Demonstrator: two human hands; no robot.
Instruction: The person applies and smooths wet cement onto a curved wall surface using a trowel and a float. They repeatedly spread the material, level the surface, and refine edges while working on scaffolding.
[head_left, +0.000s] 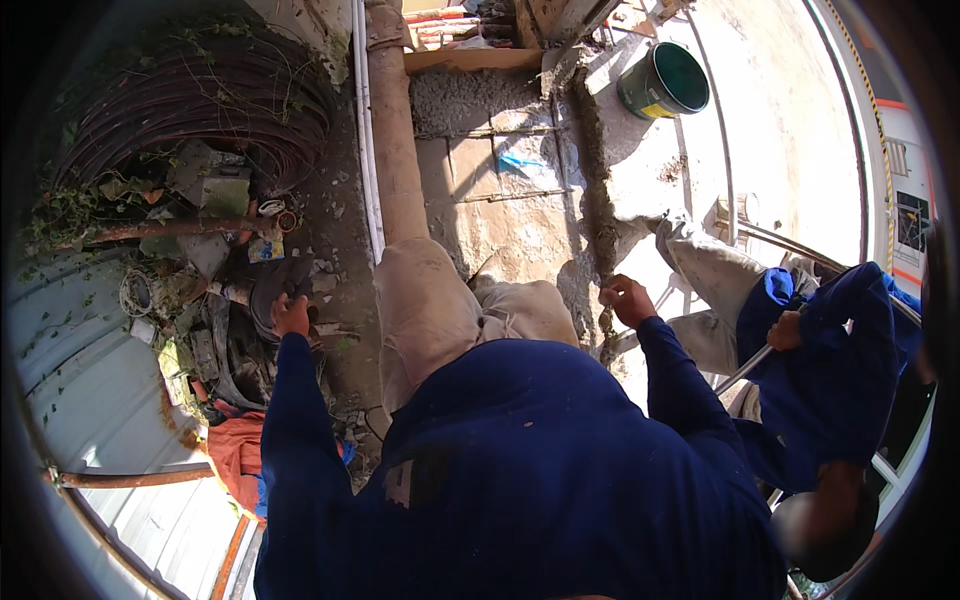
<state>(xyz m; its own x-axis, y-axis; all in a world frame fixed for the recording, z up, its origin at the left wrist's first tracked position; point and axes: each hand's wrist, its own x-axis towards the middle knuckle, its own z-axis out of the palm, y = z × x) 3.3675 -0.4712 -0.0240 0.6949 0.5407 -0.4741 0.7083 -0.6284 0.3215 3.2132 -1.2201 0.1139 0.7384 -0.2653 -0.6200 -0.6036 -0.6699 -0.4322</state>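
Note:
My left hand [291, 316] hangs out to the left with its fingers loosely apart and nothing visible in it. Below it lies a heap of dark scrap, including a dark curved piece [272, 290]. My right hand [628, 301] is raised near the broken concrete edge, its fingers curled in and no object showing in them. Between my hands are my dusty beige trousers [425, 300]. Ahead of my knees, a shallow pit [510, 240] has thin bars across it and wet grey concrete [470, 100] at its far end.
A thick pipe [395, 150] and thin white pipes [362, 130] run along the pit's left side. Coiled dark tubing [210, 110] lies far left. A dark green bucket [668, 82] stands far right. At right, a co-worker in blue [825, 350] grips a pole [745, 370].

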